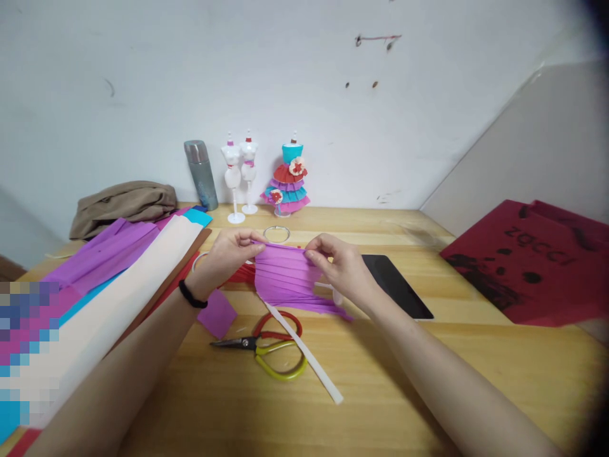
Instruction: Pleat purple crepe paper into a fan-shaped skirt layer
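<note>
Between my hands hangs a piece of pleated purple crepe paper [288, 276], held up by its top edge. My left hand [233, 254] pinches the upper left corner, thumb over the front. At the upper right corner my right hand [335, 260] is closed in a pinch on the same edge. Just below the paper lie scissors [245, 343] with one red and one yellow handle. A narrow white strip [314, 365] crosses over their handles. Near my left wrist sits a small purple paper square [217, 314]. Red crepe paper [242, 274] shows partly behind the purple piece.
Long coloured paper sheets [128, 285] are piled at left beside brown cloth [126, 203]. A flask [202, 174], two white mannequins [233, 174] and one in a ruffled paper dress [288, 181] stand by the wall. A black tablet [397, 285] and red bag [533, 266] lie right.
</note>
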Tool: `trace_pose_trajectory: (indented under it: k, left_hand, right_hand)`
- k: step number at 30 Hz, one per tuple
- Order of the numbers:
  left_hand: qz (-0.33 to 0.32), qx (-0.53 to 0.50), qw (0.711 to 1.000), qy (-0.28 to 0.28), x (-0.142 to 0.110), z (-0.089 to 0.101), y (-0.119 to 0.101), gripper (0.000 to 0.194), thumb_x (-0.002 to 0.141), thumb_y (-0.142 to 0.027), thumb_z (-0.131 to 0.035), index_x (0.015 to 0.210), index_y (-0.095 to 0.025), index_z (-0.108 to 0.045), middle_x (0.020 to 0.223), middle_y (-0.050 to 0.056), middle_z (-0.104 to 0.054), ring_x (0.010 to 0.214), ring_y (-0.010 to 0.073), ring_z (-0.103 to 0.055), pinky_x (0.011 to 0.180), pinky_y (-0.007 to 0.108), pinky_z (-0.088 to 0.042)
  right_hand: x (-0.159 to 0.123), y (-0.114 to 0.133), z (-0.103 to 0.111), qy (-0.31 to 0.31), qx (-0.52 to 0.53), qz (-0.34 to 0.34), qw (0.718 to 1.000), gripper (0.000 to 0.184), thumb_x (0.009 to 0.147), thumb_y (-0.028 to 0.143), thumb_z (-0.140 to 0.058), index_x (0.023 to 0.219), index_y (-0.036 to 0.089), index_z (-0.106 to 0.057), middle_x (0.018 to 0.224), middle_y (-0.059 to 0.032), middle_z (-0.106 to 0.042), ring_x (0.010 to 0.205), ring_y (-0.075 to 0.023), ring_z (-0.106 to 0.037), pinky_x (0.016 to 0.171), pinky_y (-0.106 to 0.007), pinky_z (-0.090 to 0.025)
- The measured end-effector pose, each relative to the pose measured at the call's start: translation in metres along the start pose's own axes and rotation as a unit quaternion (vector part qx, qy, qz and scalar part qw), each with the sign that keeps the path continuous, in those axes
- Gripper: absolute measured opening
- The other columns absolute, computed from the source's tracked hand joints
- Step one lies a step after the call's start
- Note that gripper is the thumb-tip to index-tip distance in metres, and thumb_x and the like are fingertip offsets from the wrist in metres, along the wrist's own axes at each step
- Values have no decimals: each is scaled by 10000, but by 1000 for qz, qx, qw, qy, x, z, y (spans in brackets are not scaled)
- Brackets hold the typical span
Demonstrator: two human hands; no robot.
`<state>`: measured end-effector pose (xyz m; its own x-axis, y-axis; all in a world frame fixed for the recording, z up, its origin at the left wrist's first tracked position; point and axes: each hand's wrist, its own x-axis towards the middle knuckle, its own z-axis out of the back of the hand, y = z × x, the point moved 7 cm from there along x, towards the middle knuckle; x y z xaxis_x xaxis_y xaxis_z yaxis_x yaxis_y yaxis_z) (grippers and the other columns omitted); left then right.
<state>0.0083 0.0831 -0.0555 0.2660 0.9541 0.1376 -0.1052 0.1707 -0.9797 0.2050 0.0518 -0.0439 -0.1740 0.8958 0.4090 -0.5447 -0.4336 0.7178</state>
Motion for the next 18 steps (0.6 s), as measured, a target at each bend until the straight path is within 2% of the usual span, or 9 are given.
trace_pose_trajectory:
  k: [4, 9, 14, 18]
  left_hand:
    - [13, 19, 999, -30, 0, 6, -3, 175, 683, -271, -695, 809, -149, -698, 647, 8, -692, 597, 125, -620, 612, 247, -508]
    - [19, 33, 998, -39, -3, 7, -11, 161, 678, -269, -690, 788, -152, -709, 631, 6, -693, 572, 127, -620, 585, 245, -507]
    - [18, -9, 999, -48, -4, 7, -14, 172, 640, -266, -728, 764, -147, -722, 632, 10, -690, 579, 120, -609, 579, 232, -494]
    - [17, -46, 998, -41, -4, 6, -15, 152, 628, -236, -739, 752, -148, -730, 515, -21, -613, 543, 108, -575, 555, 215, -467]
  right_hand:
    - [2, -5, 0, 1, 40, 9, 999, 102, 804, 259, -530, 731, 191, -547, 673, 4, -572, 636, -138, -515, 623, -273, -386]
    - [3, -13, -3, 9, 76, 3, 997, 79, 819, 246, -517, 755, 200, -523, 665, 15, -546, 628, -131, -509, 611, -266, -384]
    - [6, -17, -3, 2, 149, -17, 989, 88, 780, 274, -576, 748, 198, -545, 624, 25, -535, 581, -125, -504, 568, -261, -384]
    - [7, -19, -1, -6, 226, -55, 972, 124, 706, 299, -655, 723, 189, -600, 596, 31, -550, 542, -111, -482, 540, -258, -373]
